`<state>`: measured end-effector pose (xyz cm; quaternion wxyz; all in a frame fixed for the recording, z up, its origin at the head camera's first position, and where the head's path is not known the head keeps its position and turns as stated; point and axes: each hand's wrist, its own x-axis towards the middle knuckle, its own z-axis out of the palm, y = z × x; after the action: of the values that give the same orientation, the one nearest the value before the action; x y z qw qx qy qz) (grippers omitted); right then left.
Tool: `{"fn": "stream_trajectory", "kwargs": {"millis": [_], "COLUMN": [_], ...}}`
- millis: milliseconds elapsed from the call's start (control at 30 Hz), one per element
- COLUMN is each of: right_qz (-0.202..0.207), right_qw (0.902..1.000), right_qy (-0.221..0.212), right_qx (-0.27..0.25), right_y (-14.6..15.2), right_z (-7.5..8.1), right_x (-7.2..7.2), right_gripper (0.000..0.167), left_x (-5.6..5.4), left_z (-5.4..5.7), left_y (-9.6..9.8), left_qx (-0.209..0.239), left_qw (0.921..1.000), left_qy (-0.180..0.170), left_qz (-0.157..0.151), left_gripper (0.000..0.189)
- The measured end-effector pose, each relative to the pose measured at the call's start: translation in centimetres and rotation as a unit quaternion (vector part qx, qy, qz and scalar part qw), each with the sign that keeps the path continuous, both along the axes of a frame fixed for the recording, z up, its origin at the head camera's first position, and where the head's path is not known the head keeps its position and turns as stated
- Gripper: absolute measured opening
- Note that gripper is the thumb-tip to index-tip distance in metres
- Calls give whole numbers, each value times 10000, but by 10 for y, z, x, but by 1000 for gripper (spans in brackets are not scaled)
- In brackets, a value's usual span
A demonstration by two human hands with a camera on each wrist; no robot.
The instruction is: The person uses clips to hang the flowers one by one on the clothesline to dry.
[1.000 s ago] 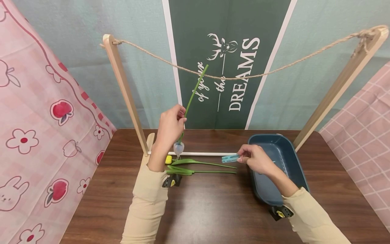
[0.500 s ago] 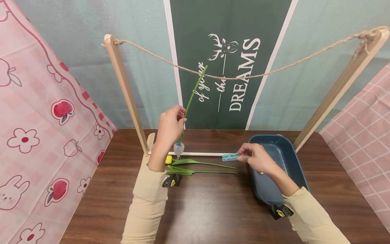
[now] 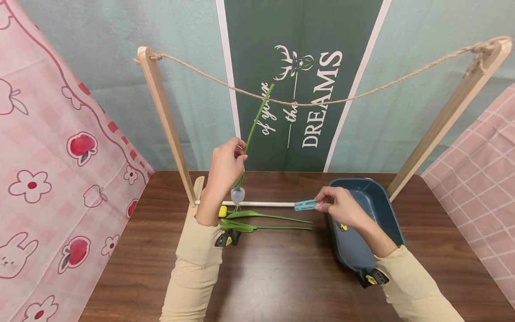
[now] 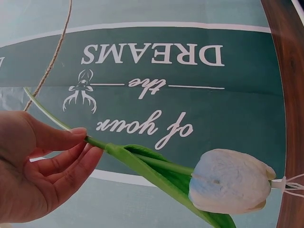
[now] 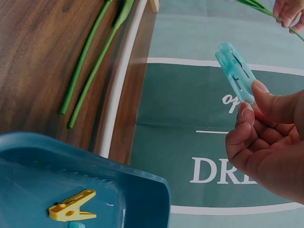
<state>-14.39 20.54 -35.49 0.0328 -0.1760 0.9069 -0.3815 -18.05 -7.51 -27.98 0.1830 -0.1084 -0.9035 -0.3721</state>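
My left hand (image 3: pixel 227 163) pinches the green stem of a pale blue-white tulip (image 4: pixel 230 183) between thumb and fingers. The flower hangs head down, and the stem's upper tip overlaps the rope (image 3: pixel 297 103) in the head view. Thin white strands stick out below the petals. In my right hand (image 3: pixel 339 208) is a light blue clothespin (image 5: pixel 236 72), pinched at one end, its other end pointing left. Two more green stems (image 3: pixel 281 227) lie on the table, one with a yellow tulip head (image 3: pixel 223 211) partly behind my left forearm.
The rope sags between two wooden posts (image 3: pixel 166 120), with a white rod (image 3: pixel 265 204) low between them. A dark blue basin (image 3: pixel 396 223) stands under my right forearm, holding a yellow clothespin (image 5: pixel 72 206) and part of a light blue one. A printed curtain hangs behind.
Both hands keep their hold and have barely moved. The yellow clothespin in the basin, out of sight a second ago, now shows beside my right hand.
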Motion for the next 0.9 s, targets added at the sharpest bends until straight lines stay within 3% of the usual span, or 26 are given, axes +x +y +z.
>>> {"fn": "stream_trajectory", "kwargs": {"millis": [900], "right_qz": [397], "right_qw": [9986], "right_qy": [-136], "right_qx": [322], "right_y": [-8], "right_z": [34], "right_x": [-21], "right_gripper": [8], "left_x": [1], "left_z": [0], "left_y": [0], "left_qx": [56], "left_qw": [10000], "left_qy": [-41], "left_qz": [16], "left_gripper": [10]}}
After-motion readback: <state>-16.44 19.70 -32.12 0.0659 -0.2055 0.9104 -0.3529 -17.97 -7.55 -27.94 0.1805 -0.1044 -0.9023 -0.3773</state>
